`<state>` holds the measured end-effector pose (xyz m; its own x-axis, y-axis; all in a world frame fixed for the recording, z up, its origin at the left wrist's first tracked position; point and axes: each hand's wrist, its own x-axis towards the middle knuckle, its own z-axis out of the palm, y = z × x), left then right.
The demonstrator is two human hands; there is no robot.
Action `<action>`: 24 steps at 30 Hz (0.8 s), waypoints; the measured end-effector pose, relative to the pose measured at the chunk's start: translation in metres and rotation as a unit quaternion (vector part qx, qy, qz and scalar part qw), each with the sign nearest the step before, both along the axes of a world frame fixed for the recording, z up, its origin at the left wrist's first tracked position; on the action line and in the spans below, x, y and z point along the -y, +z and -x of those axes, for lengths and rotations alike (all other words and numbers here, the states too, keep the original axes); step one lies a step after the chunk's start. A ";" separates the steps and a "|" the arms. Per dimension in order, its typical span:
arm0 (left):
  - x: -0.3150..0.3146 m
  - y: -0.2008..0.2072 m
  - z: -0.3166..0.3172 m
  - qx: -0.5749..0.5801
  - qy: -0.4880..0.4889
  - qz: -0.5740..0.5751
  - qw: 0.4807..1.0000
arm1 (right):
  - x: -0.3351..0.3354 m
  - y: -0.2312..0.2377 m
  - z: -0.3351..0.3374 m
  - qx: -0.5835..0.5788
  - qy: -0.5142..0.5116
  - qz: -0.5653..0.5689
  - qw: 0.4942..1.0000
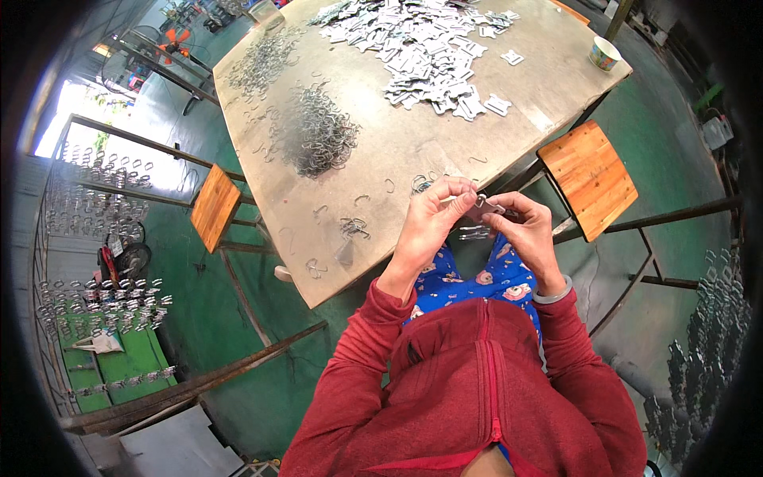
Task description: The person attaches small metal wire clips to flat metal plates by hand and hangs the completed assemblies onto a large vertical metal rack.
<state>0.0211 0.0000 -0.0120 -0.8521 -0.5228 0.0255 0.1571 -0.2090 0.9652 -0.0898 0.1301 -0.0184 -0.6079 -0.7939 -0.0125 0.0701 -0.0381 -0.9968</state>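
Note:
Close together over my lap, just off the table's near edge, my two hands work on one small flat metal plate [480, 208] with cut-outs. My left hand [433, 221] pinches its left end between thumb and fingers. On the other end, the thumb and fingers of my right hand [526, 232] are closed. Whether a wire hook is also between the fingertips is too small to tell. Below the hands, several shiny metal pieces [475, 233] show above my blue patterned trousers. A few wire hooks [421, 184] lie on the table beside my left hand.
On the table [381, 215] lie a heap of flat metal plates [433, 56], a dense pile of wire hooks [322, 131] and scattered hooks. A paper cup [605, 53] stands at the right corner. Wooden stools [588, 179] flank the table; racks with hanging metal pieces [103, 306] stand at both sides.

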 end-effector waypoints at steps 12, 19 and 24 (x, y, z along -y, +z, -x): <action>-0.019 -0.004 0.003 0.008 0.040 -0.101 0.994 | -0.004 -0.011 0.004 -0.047 -0.043 0.007 0.998; -0.018 -0.003 0.011 -0.001 0.099 -0.061 0.993 | 0.002 -0.008 0.014 -0.123 -0.008 0.011 0.992; -0.018 -0.004 0.007 -0.017 0.085 0.060 0.994 | 0.016 -0.001 0.067 -0.040 -0.012 -0.026 0.999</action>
